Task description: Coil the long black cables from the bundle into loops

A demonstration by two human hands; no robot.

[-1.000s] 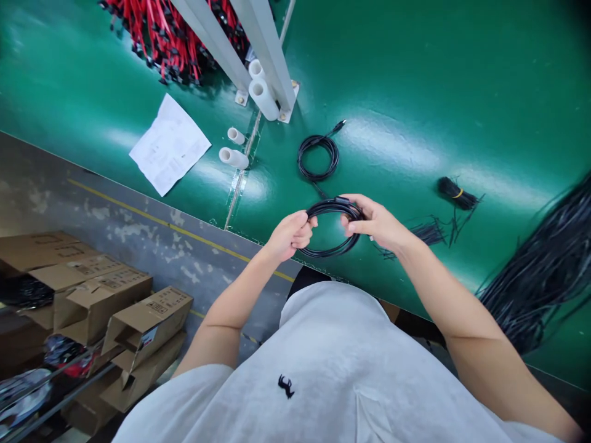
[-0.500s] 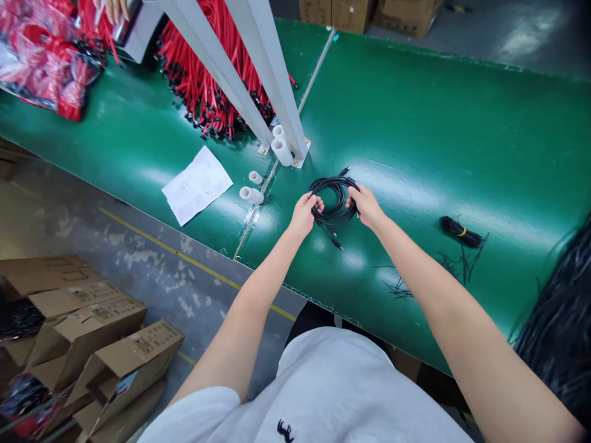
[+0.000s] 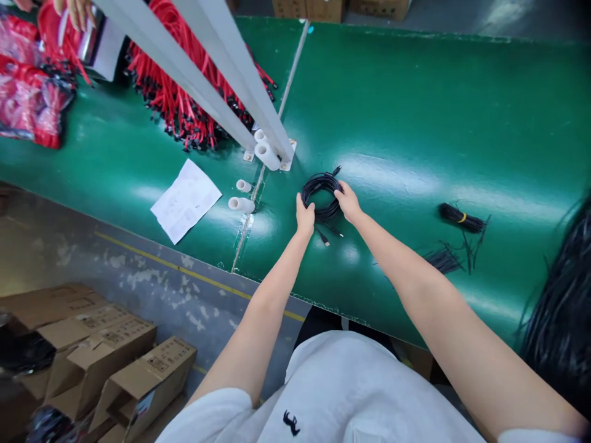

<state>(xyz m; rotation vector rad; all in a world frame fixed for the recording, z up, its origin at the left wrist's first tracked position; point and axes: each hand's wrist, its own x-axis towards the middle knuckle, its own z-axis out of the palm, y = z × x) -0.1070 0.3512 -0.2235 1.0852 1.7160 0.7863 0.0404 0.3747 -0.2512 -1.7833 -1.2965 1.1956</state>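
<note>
A coiled black cable (image 3: 324,212) is held between my two hands over the green table (image 3: 415,111). My left hand (image 3: 305,214) grips the left side of the coil, thumb on its inner edge. On the opposite side, my right hand (image 3: 347,200) pinches the coil between thumb and fingers. One plug sticks out at the top, and two connector ends, one a USB-type plug (image 3: 324,240), hang out at the bottom. Right of the hands lie a bundle of black ties (image 3: 462,217) with a yellow band and a loose heap of thin black ties (image 3: 444,259).
White tubes (image 3: 242,204) stand and lie by the grey metal posts (image 3: 258,104), left of a paper sheet's (image 3: 186,201) far side. Red cables (image 3: 184,92) are piled behind. A co-worker's hand (image 3: 76,12) shows upper left. Cardboard boxes (image 3: 148,375) stand on the floor; black strands (image 3: 561,307) hang right.
The coil is now rounder and tidier, with its lower ends hanging closer together. Both hands have shifted their grip along its sides. The camera view has turned slightly.
</note>
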